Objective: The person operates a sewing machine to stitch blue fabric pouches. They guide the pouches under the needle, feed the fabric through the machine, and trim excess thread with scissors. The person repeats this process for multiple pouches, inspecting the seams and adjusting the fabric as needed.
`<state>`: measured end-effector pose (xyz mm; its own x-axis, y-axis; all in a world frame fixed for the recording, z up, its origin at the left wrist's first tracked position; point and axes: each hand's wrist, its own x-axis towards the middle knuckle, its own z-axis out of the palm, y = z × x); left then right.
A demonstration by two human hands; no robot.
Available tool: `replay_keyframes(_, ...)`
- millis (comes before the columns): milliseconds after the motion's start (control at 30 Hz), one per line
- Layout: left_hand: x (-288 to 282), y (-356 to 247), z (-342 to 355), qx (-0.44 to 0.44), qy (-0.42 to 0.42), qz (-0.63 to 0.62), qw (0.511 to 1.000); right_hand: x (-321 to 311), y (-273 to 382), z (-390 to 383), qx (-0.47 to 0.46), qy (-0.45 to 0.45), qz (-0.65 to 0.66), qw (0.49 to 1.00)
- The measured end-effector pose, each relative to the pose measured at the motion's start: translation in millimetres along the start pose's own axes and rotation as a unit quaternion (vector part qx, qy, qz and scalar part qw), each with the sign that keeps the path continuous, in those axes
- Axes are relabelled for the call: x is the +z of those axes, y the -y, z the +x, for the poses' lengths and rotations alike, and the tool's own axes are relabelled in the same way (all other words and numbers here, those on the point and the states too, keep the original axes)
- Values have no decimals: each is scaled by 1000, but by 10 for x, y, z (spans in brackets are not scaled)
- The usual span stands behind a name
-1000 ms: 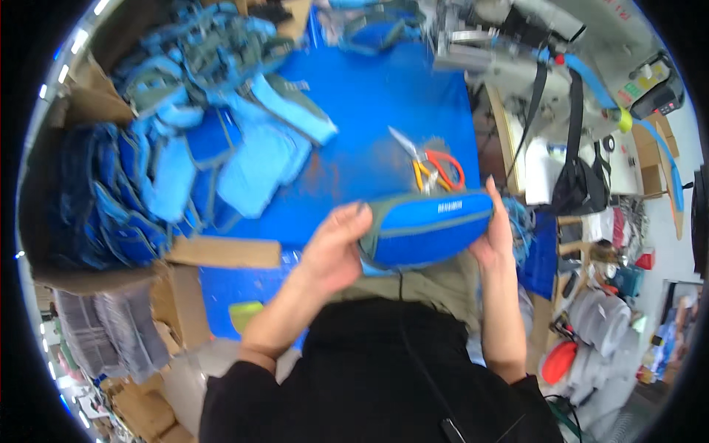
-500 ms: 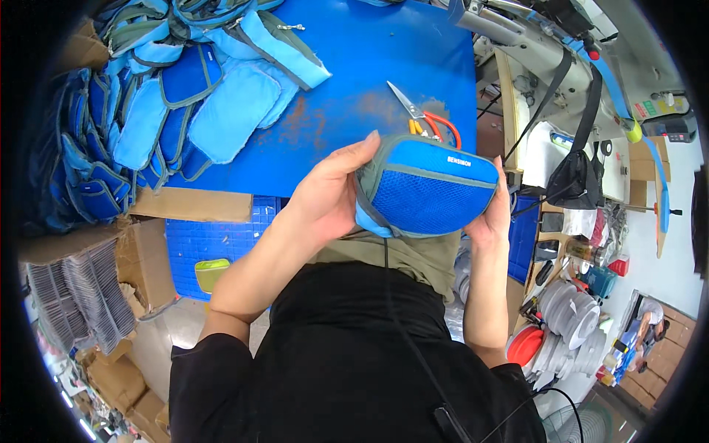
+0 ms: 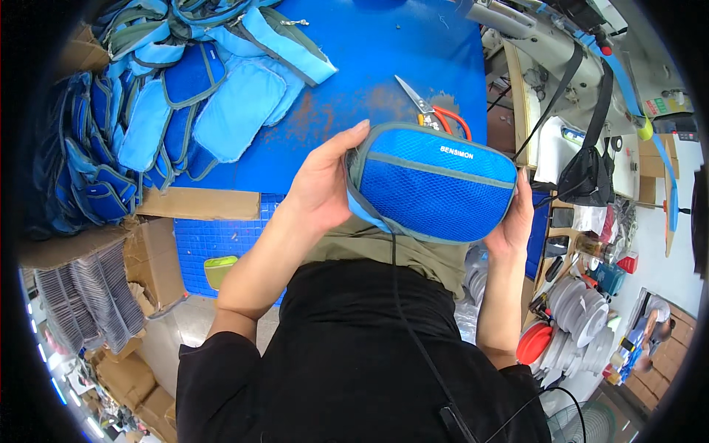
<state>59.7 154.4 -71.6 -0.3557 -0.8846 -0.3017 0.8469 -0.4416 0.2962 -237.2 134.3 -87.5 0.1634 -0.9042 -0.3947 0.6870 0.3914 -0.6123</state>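
Between my two hands is a blue fabric pouch [image 3: 436,193] with rounded ends, a mesh front pocket and grey-green edge binding. My left hand [image 3: 323,179] grips its left end, thumb along the upper edge and the other fingers hidden behind. At the right end my right hand [image 3: 514,221] is closed on the edge, its fingers mostly out of sight. The mesh side faces up, and some light blue lining shows at the lower left. Just beyond the pouch, orange-handled scissors [image 3: 416,96] lie on the blue table [image 3: 354,44], their handles partly covered.
Blue sewn pieces [image 3: 240,111] are heaped at the table's left. Below them stand cardboard boxes [image 3: 159,262], one with stacked grey sheets [image 3: 88,299]. A small green pouch [image 3: 218,272] lies lower left. A sewing machine [image 3: 546,52] occupies the upper right, with white reels [image 3: 580,317] below.
The pouch has tilted so its mesh side shows more fully, and it looks wider and flatter. My right hand has shifted right, away from the left one. Both hands keep their hold.
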Motion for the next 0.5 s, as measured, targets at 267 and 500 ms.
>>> replay_keyframes(267,-135,-157,4,283,-185,663,667,-148,-24,175,-265,2,-419,868)
replay_keyframes(500,-202,-326,133,506,-225,688,468,80,-313,459,-287,-80,-549,781)
